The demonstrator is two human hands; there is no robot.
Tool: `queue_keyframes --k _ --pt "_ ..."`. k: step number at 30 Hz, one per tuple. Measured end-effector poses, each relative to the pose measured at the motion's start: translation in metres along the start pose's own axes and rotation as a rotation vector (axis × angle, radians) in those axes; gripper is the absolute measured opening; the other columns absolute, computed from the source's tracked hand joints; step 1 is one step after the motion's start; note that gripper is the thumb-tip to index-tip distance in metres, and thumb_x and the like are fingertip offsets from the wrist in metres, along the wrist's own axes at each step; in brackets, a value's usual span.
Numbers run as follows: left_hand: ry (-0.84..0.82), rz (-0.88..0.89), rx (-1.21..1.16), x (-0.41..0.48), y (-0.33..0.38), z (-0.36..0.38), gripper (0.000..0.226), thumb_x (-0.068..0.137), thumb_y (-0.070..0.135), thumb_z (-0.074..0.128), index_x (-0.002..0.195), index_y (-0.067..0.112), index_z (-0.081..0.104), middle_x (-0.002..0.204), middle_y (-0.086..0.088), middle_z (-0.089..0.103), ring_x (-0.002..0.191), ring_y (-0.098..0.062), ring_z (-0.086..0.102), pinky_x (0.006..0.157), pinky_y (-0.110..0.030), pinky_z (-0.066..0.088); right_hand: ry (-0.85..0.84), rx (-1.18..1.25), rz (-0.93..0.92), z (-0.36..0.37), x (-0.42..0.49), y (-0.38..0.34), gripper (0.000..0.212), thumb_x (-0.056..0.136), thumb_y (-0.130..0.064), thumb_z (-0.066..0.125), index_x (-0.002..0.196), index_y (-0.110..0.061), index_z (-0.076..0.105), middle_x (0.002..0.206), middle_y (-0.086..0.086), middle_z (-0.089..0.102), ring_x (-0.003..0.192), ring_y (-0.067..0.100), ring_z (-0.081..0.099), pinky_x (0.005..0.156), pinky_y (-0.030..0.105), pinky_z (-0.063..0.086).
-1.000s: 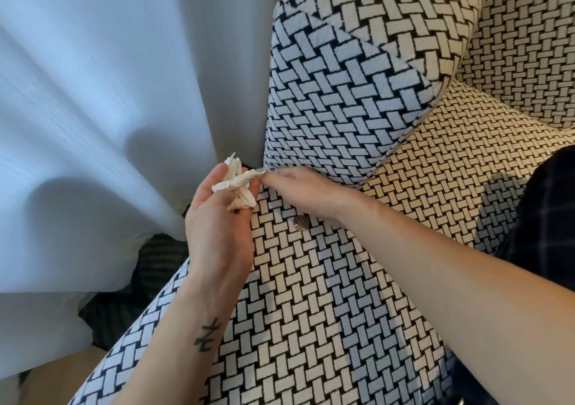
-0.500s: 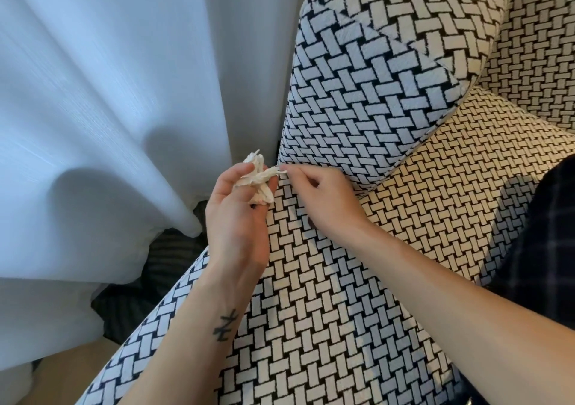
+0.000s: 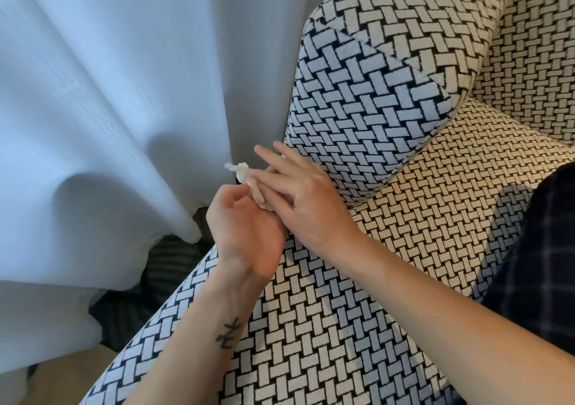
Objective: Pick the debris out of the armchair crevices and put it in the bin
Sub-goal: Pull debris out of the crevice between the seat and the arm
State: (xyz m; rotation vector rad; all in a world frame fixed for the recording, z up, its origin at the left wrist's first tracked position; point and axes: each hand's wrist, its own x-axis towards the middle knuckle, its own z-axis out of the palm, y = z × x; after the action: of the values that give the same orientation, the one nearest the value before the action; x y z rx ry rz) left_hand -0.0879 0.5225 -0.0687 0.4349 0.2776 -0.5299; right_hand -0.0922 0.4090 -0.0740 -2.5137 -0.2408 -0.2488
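Left hand (image 3: 245, 230): we see it cupped, holding the paper (image 3: 245, 172) above the armchair (image 3: 311, 327) edge.
Right hand (image 3: 306, 200): fingers (image 3: 287, 160) straight, we see them lying on the paper.
Curtain (image 3: 93, 93): just left.

Soft, bright daylight through the curtain (image 3: 93, 124); sharp focus, wide-angle edge bending.

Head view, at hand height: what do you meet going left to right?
white curtain → crumpled tissue → right hand → armrest → dark checked garment. The left hand overlaps the tissue, so it is left out.
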Motion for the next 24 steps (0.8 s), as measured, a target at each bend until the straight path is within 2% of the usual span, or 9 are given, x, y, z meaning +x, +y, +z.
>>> queue_keyframes --k 1,3,7,8,11,16,20,22,24 --pt "-0.018 -0.027 -0.044 -0.001 0.001 0.000 0.036 0.090 0.020 0.036 0.119 0.003 0.051 0.127 -0.024 0.060 0.132 -0.035 0.055 0.117 -0.043 0.038 -0.012 -0.023 0.008 0.001 -0.002 0.002 0.033 0.104 -0.029 0.052 0.132 -0.023 0.069 0.152 -0.002 0.052 0.149 0.020 0.035 0.116 0.046 0.033" --pt "-0.001 -0.061 -0.064 0.001 0.000 0.000 0.046 0.094 0.028 0.042 0.130 0.000 0.051 0.133 -0.025 0.054 0.140 -0.037 0.047 0.122 -0.047 0.030 -0.022 -0.021 0.042 0.001 -0.004 0.004 0.035 0.104 -0.029 0.053 0.136 -0.021 0.065 0.154 -0.004 0.050 0.150 0.015 0.031 0.119 0.043 0.030" --pt "0.061 -0.006 0.205 0.003 -0.005 0.002 0.032 0.106 0.018 0.040 0.122 0.000 0.062 0.112 -0.016 0.069 0.117 -0.026 0.063 0.110 -0.038 0.044 -0.002 0.125 0.135 -0.003 -0.004 -0.001 0.043 0.100 -0.023 0.060 0.142 -0.019 0.058 0.153 -0.003 0.050 0.150 0.011 0.031 0.123 0.038 0.027" --pt "0.070 0.007 0.261 0.002 -0.005 0.004 0.032 0.107 0.015 0.038 0.122 0.000 0.063 0.113 -0.015 0.072 0.116 -0.023 0.065 0.108 -0.036 0.047 -0.015 0.177 0.168 -0.005 -0.005 -0.002 0.046 0.099 -0.020 0.062 0.144 -0.017 0.056 0.154 -0.003 0.050 0.150 0.009 0.031 0.123 0.035 0.027" --pt "0.096 0.019 0.314 0.003 -0.005 0.002 0.035 0.107 0.008 0.040 0.136 0.002 0.057 0.131 -0.019 0.066 0.125 -0.028 0.064 0.112 -0.042 0.046 -0.058 0.294 0.262 -0.013 -0.010 -0.005 0.056 0.096 -0.015 0.066 0.149 -0.018 0.050 0.156 -0.007 0.046 0.147 0.001 0.034 0.122 0.029 0.030" --pt "0.189 0.035 0.336 0.004 -0.007 -0.004 0.035 0.104 0.003 0.047 0.138 0.012 0.053 0.124 -0.014 0.072 0.116 -0.028 0.069 0.107 -0.048 0.050 -0.074 0.317 0.280 -0.023 -0.020 -0.004 0.058 0.094 -0.017 0.068 0.149 -0.025 0.051 0.157 -0.016 0.042 0.142 -0.011 0.034 0.120 0.022 0.030" --pt "0.148 0.037 0.354 0.001 -0.006 -0.004 0.038 0.106 0.005 0.045 0.142 0.014 0.051 0.125 -0.008 0.072 0.114 -0.023 0.070 0.105 -0.043 0.053 -0.085 0.353 0.242 -0.034 -0.031 -0.004 0.060 0.091 -0.012 0.069 0.148 -0.023 0.052 0.158 -0.015 0.041 0.145 -0.008 0.032 0.121 0.027 0.032" --pt "0.116 0.026 0.377 0.002 -0.007 -0.005 0.038 0.107 0.005 0.043 0.144 0.010 0.051 0.128 -0.011 0.070 0.118 -0.024 0.068 0.106 -0.042 0.052 -0.095 0.409 0.238 -0.040 -0.037 -0.003 0.059 0.093 -0.006 0.063 0.148 -0.020 0.051 0.153 -0.018 0.045 0.144 -0.005 0.035 0.120 0.029 0.034" --pt "0.104 0.029 0.379 0.002 -0.009 -0.005 0.037 0.106 0.004 0.043 0.141 0.005 0.053 0.128 -0.013 0.069 0.120 -0.026 0.067 0.106 -0.041 0.052 -0.107 0.469 0.281 -0.044 -0.044 0.000 0.063 0.093 0.001 0.053 0.153 -0.019 0.045 0.154 -0.011 0.047 0.143 -0.003 0.039 0.119 0.029 0.036"
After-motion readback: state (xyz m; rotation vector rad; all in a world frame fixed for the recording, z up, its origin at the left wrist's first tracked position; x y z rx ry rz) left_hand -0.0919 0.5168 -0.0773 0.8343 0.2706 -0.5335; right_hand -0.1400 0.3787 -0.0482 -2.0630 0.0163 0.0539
